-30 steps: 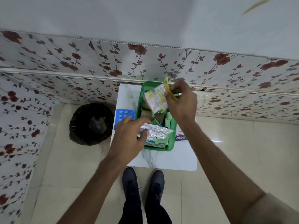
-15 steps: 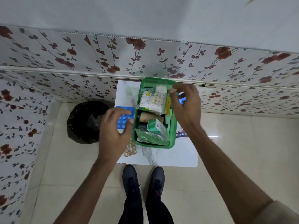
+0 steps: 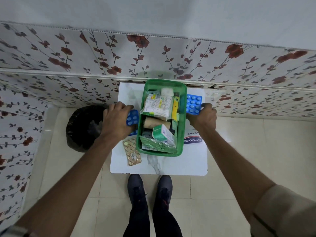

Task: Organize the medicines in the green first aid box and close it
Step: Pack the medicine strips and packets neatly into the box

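The open green first aid box stands on a small white table, packed with medicine packets, a brown roll and a green-white carton. My left hand is left of the box, gripping a blue blister strip. On the box's right side, my right hand holds another blue blister strip. A gold blister strip lies on the table by the box's front left corner. A Hansaplast box lies flat under my right wrist. No lid is visible.
A bin with a black bag stands on the floor left of the table. A floral-papered wall runs right behind the table. My two feet in dark shoes stand at the table's front edge on the tiled floor.
My left hand has taken hold of the blue strip left of the box. My right hand moved off the box's contents to its right side and grasped the other blue strip.
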